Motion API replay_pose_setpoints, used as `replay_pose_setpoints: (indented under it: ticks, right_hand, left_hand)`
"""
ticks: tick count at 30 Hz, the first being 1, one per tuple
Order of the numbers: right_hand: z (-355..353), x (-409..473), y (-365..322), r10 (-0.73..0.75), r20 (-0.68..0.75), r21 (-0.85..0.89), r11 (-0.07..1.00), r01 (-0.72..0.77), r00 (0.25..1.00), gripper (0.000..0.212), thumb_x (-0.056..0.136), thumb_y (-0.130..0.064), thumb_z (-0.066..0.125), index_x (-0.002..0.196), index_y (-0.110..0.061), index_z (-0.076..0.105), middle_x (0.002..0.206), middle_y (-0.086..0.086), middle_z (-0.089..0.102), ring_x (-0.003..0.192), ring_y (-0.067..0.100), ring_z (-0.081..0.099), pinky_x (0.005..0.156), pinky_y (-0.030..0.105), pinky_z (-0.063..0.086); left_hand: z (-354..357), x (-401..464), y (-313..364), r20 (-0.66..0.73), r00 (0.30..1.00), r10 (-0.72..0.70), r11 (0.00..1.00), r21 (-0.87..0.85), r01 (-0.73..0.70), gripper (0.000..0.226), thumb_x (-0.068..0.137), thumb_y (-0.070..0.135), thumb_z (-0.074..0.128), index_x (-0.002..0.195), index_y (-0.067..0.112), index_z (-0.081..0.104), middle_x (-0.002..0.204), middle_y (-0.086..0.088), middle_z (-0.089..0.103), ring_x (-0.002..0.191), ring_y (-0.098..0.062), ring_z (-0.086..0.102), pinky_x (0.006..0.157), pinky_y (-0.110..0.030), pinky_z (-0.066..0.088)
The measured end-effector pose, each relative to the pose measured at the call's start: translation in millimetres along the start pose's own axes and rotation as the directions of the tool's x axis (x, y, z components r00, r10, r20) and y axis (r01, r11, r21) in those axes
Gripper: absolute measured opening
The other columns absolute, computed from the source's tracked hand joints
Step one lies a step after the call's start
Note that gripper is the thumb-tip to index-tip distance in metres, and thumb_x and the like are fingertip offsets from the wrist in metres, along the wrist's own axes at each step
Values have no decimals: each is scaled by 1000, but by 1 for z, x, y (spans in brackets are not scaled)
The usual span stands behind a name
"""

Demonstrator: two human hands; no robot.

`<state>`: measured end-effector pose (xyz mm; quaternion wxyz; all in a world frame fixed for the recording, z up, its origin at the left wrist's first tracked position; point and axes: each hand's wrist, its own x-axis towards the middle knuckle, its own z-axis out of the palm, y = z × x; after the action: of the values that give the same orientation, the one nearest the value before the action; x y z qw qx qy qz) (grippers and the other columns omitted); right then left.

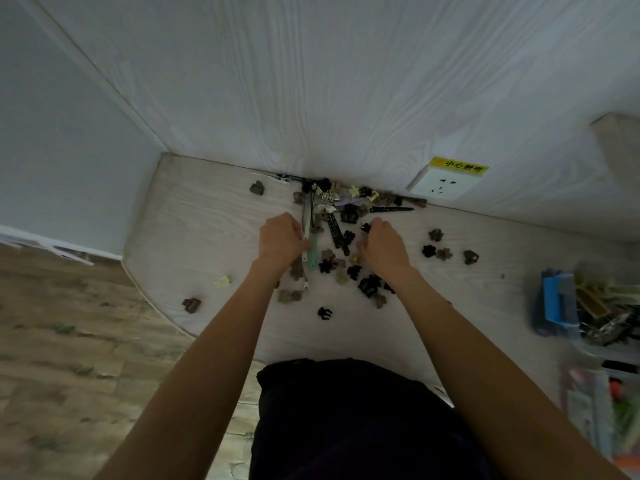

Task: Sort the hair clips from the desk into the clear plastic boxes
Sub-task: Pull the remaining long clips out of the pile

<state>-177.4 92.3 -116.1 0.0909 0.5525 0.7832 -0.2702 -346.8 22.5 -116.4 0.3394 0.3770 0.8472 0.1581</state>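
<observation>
Head view showed the left hand curled around long pale and green hair clips. The right hand, fingers bent, pinched a small black claw clip. Both forearms stretched forward over the pale wooden desk.

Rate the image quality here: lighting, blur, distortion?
Head view: dim, flat light; dark hair clips merge into clumps on the desk. Wide-angle bending curves the wall edges. The clear plastic boxes at the right edge are smeared and soft.

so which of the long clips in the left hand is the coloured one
The mint green clip, under the left hand; the long clip beside it is pale grey.
</observation>
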Motion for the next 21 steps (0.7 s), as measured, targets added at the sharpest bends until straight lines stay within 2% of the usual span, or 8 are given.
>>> replay_pose_setpoints:
  ticks: [4, 7, 9, 12, 15, 18, 21]
  right_hand:
    - [0, -3, 6, 4, -72, -28, 1000, -6, 997, 19, 94, -10, 41, 106, 3, 48, 107, 23, 55, 100, 33, 51, 78, 35, 40]
    - [-7, -9, 6, -19, -178, 65, 997, 31, 984, 15, 94, -12, 40, 100, 0, 46, 79, 17, 52, 83, 30, 49, 64, 37, 36]
    - [-9, -10, -2, -113, -168, 77, 989, 127, 979, 14, 95, -12, 39, 103, 0, 42, 69, 8, 48, 69, 26, 47, 59, 34, 31]
    - [-2, -3, -22, -239, -119, -34, 971, 236, 964, 17, 97, -14, 35, 107, -2, 42, 65, 1, 48, 60, 23, 43, 65, 32, 29]
    - [6, 7, -36, -210, -126, -175, 967, 187, 970, 24, 97, -27, 37, 106, -6, 46, 84, 10, 64, 72, 27, 56, 81, 37, 34]
    - [5, 13, -37, -169, -85, -284, 949, 139, 982, 33, 94, -37, 44, 106, -7, 51, 95, 10, 66, 88, 28, 61, 95, 37, 33]
    - [2, 11, -33, -151, -63, -344, 931, 121, 987, 32, 93, -38, 48, 104, -9, 54, 98, 8, 66, 91, 25, 60, 98, 36, 31]
  left_hand:
    - [-4, -1, -1, 30, 1000, 4, 999, -37, -2, 34, 70, 14, 74, 101, 7, 61, 99, -7, 69, 94, -21, 63, 78, -24, 44]
    - [-5, -3, -1, 47, 998, -36, 994, -98, 40, 34, 73, 16, 71, 105, 8, 62, 104, -7, 67, 98, -20, 61, 80, -23, 44]
    - [-10, -9, -5, 51, 997, -50, 980, -190, 59, 35, 76, 18, 70, 109, 8, 61, 105, -8, 67, 97, -20, 62, 84, -28, 48]
    - [-20, -23, -14, -17, 998, -55, 943, -329, 46, 30, 83, 19, 62, 111, 10, 63, 102, -5, 68, 92, -17, 62, 86, -32, 50]
    - [-26, -26, -14, -59, 994, -93, 891, -451, 57, 22, 92, 14, 45, 107, 12, 62, 92, -2, 66, 82, -16, 60, 78, -30, 52]
    - [-20, -13, -5, -90, 991, -96, 929, -366, 57, 25, 96, 21, 37, 102, 10, 59, 87, -5, 62, 79, -23, 59, 74, -34, 52]
    - [-6, -1, 6, -15, 999, -36, 989, -141, 33, 42, 90, 39, 53, 114, 5, 51, 106, -10, 60, 98, -27, 57, 80, -34, 44]
